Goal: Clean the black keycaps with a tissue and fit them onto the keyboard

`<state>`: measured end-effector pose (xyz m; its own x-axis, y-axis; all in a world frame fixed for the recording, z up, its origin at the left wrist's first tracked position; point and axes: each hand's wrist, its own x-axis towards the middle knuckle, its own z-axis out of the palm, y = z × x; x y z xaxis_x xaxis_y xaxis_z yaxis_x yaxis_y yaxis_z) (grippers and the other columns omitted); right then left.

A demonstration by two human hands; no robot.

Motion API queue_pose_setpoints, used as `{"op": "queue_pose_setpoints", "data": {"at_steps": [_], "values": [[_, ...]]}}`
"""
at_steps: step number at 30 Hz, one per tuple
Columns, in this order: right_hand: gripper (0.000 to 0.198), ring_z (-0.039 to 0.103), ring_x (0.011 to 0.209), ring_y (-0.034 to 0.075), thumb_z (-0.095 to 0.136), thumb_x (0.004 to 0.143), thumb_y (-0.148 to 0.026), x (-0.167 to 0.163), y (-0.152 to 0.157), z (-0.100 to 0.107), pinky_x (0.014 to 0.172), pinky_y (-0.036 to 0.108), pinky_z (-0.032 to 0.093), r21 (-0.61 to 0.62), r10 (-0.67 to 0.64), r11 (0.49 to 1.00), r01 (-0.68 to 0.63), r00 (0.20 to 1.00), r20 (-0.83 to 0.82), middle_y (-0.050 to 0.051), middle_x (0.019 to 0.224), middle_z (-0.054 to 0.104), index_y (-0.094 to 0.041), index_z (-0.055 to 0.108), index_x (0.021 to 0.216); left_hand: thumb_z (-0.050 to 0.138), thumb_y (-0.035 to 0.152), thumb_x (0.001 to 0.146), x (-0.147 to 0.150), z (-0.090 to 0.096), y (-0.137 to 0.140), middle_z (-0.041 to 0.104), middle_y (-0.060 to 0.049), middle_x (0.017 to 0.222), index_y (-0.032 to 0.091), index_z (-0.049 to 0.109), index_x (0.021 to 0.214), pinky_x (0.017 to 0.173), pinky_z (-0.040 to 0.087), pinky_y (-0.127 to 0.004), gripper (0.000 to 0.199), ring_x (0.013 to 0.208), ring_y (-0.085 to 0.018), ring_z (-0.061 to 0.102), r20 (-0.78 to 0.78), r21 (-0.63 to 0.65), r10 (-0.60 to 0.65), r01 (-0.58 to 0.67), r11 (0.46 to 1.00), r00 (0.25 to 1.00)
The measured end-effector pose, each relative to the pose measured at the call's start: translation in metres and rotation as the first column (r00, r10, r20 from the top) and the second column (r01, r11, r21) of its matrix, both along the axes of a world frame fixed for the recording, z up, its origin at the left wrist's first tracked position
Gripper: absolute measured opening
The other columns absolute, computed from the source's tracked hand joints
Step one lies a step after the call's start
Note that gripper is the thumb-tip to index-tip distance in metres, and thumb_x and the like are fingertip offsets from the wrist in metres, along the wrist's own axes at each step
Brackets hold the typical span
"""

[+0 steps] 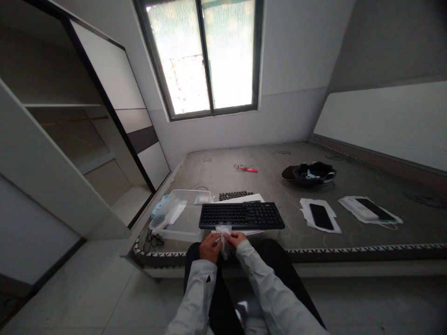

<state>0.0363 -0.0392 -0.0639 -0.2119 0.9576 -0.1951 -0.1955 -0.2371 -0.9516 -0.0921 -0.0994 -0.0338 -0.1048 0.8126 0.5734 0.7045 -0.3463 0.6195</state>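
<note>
Between my two hands is a thin, whitish, see-through piece that looks like crumpled plastic or tissue [224,242]. My left hand [210,247] pinches its left side, and the fingers of my right hand [235,239] close on its right side. Just beyond my fingertips lies a black keyboard [240,215], face up, its front edge close to my hands. Under and behind it show a white flat piece [256,197] and a second black key panel [235,195]. Whether the whitish piece touches the keyboard, I cannot tell.
A clear plastic box [188,228] with bags in it stands on the mattress [216,167] at left, beside a black cable [153,239]. To the right lie a phone [320,217], another phone with a white block [365,209], and a dark cap [310,174]. A red packet [247,169] lies farther back.
</note>
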Motion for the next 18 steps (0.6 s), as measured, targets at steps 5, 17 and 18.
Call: {"op": "queue_pose_setpoints", "data": {"at_steps": [5, 17, 18], "values": [[0.052, 0.06, 0.05, 0.018, 0.082, 0.034, -0.053, 0.0004, 0.0031, -0.0001, 0.053, 0.031, 0.048, -0.011, 0.012, 1.0, -0.012, 1.0, -0.005, 0.002, 0.052, 0.065, -0.015, 0.069, 0.065, 0.058, 0.021, 0.078, 0.0031, 0.0001, -0.0018, 0.073, -0.002, 0.088, 0.023, 0.072, 0.087, 0.061, 0.051, -0.022, 0.017, 0.075, -0.015, 0.067, 0.006, -0.03, 0.01, -0.01, 1.0, 1.0], [0.052, 0.068, 0.07, 0.028, 0.082, 0.029, -0.054, 0.004, 0.0043, -0.001, 0.071, 0.039, 0.052, 0.021, -0.015, 1.0, 0.014, 1.0, 0.024, 0.009, 0.065, 0.073, -0.015, 0.07, 0.063, 0.062, 0.016, 0.075, 0.0, 0.0034, -0.0038, 0.074, -0.003, 0.088, 0.022, 0.073, 0.092, 0.061, 0.054, -0.024, 0.022, 0.063, -0.014, 0.066, 0.027, -0.073, 0.019, -0.017, 0.997, 0.999], [0.052, 0.068, 0.069, 0.029, 0.082, 0.029, -0.054, 0.0044, 0.005, -0.002, 0.07, 0.039, 0.053, 0.02, -0.017, 1.0, 0.017, 0.999, 0.032, 0.009, 0.064, 0.072, -0.015, 0.07, 0.062, 0.062, 0.017, 0.075, 0.0001, 0.0036, -0.0044, 0.074, -0.003, 0.087, 0.022, 0.073, 0.093, 0.06, 0.054, -0.024, 0.022, 0.062, -0.014, 0.066, 0.031, -0.072, 0.009, -0.006, 0.997, 0.999]]}}
